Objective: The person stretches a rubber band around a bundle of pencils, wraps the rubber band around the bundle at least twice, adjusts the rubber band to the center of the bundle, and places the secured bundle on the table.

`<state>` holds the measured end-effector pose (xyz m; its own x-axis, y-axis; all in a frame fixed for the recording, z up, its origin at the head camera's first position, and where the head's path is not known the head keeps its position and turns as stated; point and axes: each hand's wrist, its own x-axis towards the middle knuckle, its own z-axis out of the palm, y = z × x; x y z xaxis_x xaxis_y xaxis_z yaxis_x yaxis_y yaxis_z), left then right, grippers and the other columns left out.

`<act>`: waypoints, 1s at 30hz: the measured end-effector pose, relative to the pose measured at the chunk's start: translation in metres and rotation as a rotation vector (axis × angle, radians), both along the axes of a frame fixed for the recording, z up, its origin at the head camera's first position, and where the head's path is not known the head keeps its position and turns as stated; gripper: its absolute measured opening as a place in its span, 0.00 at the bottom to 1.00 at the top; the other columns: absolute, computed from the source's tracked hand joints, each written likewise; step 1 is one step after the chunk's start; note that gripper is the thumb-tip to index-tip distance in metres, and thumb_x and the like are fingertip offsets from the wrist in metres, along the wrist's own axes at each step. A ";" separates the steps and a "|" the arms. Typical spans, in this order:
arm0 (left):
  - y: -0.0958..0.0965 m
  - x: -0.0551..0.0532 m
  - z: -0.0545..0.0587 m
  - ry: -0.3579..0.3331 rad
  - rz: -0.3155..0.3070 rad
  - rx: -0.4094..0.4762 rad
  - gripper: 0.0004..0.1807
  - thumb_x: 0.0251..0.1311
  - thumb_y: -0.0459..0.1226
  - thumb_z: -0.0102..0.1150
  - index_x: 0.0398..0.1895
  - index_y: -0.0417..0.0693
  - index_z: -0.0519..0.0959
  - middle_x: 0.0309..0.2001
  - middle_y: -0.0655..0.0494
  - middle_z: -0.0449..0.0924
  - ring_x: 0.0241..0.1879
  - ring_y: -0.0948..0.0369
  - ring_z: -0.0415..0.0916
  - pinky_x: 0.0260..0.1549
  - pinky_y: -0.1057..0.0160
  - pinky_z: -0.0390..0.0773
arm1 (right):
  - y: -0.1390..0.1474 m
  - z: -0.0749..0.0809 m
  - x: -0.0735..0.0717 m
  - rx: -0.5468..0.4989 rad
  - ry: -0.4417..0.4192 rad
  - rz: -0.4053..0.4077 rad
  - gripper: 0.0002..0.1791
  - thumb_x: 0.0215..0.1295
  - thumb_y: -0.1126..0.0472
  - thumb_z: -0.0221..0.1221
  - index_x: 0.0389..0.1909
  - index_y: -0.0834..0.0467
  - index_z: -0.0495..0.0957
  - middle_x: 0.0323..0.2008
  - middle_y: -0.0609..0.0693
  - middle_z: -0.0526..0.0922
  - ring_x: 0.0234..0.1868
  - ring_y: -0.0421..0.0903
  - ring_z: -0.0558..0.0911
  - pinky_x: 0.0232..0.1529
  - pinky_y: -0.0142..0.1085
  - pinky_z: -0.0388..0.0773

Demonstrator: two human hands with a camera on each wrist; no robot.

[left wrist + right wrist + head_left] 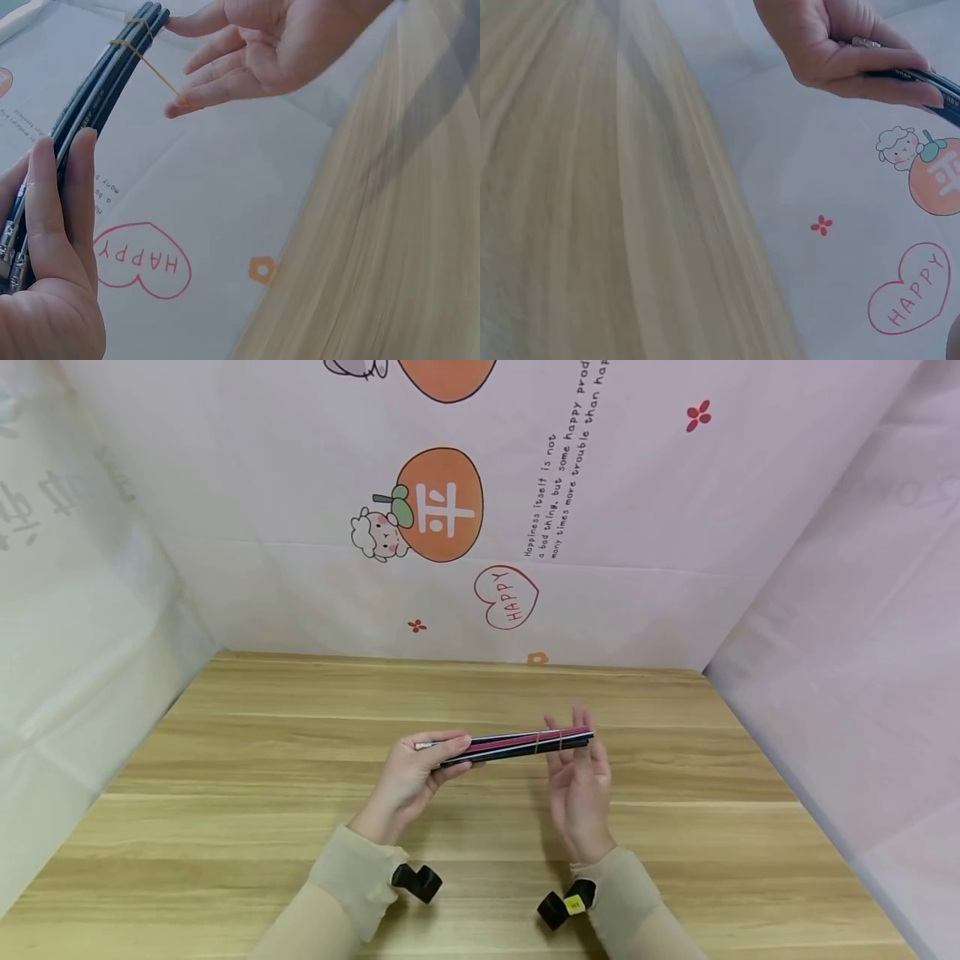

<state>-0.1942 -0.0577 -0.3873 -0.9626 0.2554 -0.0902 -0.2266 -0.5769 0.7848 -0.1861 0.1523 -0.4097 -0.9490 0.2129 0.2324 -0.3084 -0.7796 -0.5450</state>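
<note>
A bundle of pencils (517,744), dark ones with a pink one and pale stripes, is held above the table, pointing right. My left hand (408,777) grips its left end between thumb and fingers. Metal ferrules (16,259) show by that hand in the left wrist view. Rubber bands wrap the bundle near its other end. One yellow rubber band (160,76) stretches from the pencils to a fingertip of my right hand (581,793). That hand stands beside the bundle's right end, palm showing and fingers mostly straight and spread.
A wood-grain table (480,827) lies beneath both hands. White printed cloth (637,510) rises behind the table's back edge, with more cloth on the left and right sides. A black device (417,882) sits on the left wrist, another (566,903) on the right.
</note>
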 end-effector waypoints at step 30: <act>-0.012 -0.001 0.010 -0.012 0.051 -0.108 0.10 0.58 0.23 0.63 0.32 0.44 0.88 0.39 0.45 0.86 0.33 0.54 0.88 0.36 0.67 0.89 | 0.048 0.024 -0.010 0.955 0.659 -0.067 0.23 0.58 0.82 0.60 0.57 0.78 0.73 0.60 0.54 0.81 0.58 0.46 0.82 0.52 0.29 0.84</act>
<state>-0.1951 -0.0700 -0.3771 -0.9729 0.1939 -0.1263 -0.2087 -0.4998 0.8406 -0.1964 0.1998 -0.3853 -0.5775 -0.2703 0.7703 -0.7766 -0.1090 -0.6205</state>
